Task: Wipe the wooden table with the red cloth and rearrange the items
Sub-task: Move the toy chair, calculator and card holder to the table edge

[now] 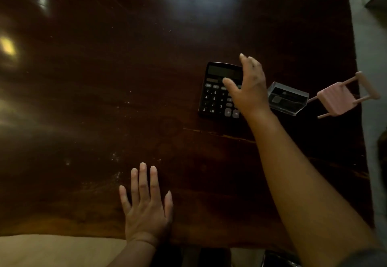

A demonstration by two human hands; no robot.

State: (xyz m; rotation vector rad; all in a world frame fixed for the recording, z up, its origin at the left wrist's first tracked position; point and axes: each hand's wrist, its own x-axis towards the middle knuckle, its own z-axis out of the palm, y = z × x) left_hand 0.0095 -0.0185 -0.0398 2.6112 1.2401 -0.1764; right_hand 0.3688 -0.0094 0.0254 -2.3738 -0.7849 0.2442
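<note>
Three items line up: calculator (217, 94), clear holder (287, 99) just right of it, pink chair-shaped stand (337, 99) beyond. Right hand (249, 90) covers the calculator's right side, grip apart, probably to reposition it. Left hand (146, 206) lies flat on the bench (125, 99) near-left of the calculator, grip apart, probably bracing. Red cloth: out of view.

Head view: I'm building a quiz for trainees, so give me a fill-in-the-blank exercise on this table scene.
The right hand reaches over the black ____.
The left hand rests palm-____ on the wooden table.
The clear box lies between that device and the ____ miniature chair.
Missing: calculator; down; pink.
</note>
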